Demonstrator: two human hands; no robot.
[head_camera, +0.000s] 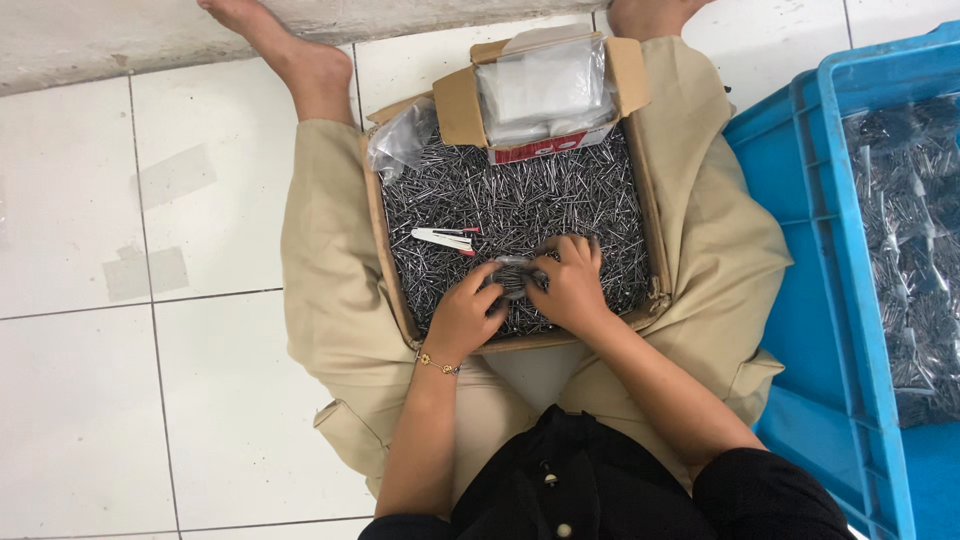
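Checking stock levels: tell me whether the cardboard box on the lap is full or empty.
Nearly full. The cardboard box holds a dense layer of small metal pieces covering its bottom; depth cannot be told.

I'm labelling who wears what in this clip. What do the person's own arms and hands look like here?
Both forearms are bare; black sleeves end near the elbows. The left hand has a thin gold chain bracelet at the wrist. The right hand wears nothing visible: no gloves, no watch. Any rings are too small to tell.

blue plastic crate (815, 250) of bagged metal pieces (905, 240), white tiled floor (120, 400)
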